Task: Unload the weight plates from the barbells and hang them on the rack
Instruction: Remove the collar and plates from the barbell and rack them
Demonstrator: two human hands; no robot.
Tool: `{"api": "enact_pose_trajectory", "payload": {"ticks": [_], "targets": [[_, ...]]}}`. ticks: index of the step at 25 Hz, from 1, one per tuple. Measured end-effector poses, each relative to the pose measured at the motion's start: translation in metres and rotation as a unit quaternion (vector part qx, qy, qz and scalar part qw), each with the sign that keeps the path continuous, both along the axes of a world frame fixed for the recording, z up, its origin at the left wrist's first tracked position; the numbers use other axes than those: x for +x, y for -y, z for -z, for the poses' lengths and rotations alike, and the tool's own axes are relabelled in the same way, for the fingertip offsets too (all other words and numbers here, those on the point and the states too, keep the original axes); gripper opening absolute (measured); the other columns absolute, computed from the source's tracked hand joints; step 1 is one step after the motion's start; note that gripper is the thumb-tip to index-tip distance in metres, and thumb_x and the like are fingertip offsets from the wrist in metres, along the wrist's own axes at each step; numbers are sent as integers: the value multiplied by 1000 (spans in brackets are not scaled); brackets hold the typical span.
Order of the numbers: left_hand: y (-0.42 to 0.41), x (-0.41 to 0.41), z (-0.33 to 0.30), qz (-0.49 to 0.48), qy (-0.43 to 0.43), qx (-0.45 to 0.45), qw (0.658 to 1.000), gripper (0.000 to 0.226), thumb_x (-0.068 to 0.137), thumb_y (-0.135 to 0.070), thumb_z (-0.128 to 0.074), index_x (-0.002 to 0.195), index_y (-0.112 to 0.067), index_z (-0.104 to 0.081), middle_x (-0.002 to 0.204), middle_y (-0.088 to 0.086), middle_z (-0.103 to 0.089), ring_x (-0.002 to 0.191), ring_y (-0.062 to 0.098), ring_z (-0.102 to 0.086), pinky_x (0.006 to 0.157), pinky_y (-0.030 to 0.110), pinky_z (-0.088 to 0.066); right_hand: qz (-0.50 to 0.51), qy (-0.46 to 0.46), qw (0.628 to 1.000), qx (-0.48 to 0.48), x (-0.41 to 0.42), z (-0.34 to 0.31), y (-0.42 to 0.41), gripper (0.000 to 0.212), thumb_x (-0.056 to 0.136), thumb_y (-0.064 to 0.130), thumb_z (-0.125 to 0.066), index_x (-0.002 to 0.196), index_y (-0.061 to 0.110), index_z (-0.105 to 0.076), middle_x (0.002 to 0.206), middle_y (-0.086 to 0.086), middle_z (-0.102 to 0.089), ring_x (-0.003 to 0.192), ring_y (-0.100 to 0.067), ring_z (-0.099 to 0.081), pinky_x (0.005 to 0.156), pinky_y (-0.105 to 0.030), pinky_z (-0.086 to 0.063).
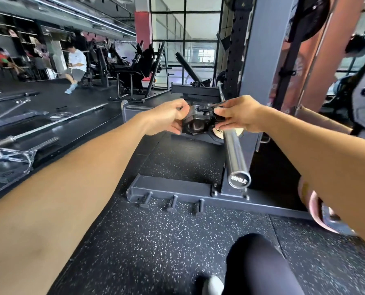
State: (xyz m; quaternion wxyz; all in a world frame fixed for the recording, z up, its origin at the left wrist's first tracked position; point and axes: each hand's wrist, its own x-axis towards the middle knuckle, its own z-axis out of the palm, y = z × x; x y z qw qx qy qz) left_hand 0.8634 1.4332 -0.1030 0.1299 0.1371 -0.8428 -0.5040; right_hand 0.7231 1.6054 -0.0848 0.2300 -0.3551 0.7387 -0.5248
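Both hands pinching a black plastic barbell collar clamp (199, 120) at mid-scene: left hand (168, 116) curled round its left side, right hand (239, 117) gripping its lever. Chrome steel barbell sleeve (237, 154) bare toward the near end. Pale weight plate (218, 133) behind the clamp (mostly hidden). Unloading barely begun; plate not yet hung on the grey steel rack (260, 50).

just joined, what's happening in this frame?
A person in a gym holds a black barbell collar with both hands: the left hand grips its left side and the right hand pinches its right side. The collar is held beside the chrome barbell sleeve, which points toward the camera and looks bare along its visible length. A pink weight plate shows under the right forearm.
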Motion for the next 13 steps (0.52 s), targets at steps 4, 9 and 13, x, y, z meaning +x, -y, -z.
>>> {"api": "enact_pose_trajectory", "payload": {"ticks": [4,9,13], "targets": [[-51,9,3,38,25,70,996,17,106,-33,-37,98,-20,-45,108,20,-62,92,35,-67,75,37,-56,23,6,999,27,22,-1,-59,11,92,12,-65,91,3,-58,91,-22,-69,80,-27,-70,68,-33,-61],[-91,9,16,50,99,130,985,42,105,-42,-34,124,-9,-48,119,29,-62,97,38,-67,79,40,-60,52,7,996,74,29,4,-99,9,93,9,-64,96,2,-62,84,-19,-70,66,-24,-72,65,-33,-62],[-115,10,25,57,141,113,982,53,103,-51,-30,115,-6,-56,90,15,-63,70,24,-61,65,30,-56,74,44,994,70,34,11,-121,8,96,7,-57,91,3,-62,64,-11,-70,52,-16,-69,54,-29,-60]]}}
